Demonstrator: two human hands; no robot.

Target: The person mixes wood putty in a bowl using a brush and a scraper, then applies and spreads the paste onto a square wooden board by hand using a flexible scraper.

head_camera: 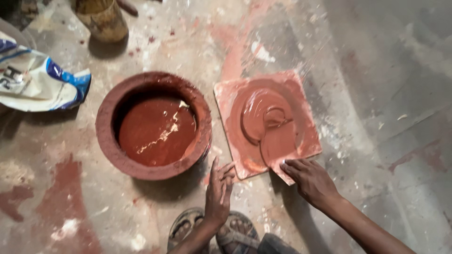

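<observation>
A square tile lies flat on the concrete floor, coated with a swirled pool of red-brown slurry. The right hand rests at the tile's near corner, its grip loosely spread with fingertips touching the wet edge. The left hand touches the tile's near left edge, fingers straight and close together, holding nothing. Just left of the tile stands a round basin of the same red liquid. A crumpled blue-and-white bag lies well apart at the far left.

a crumpled blue-and-white sack, a yellowish container, sandals on the paint-stained floor
</observation>
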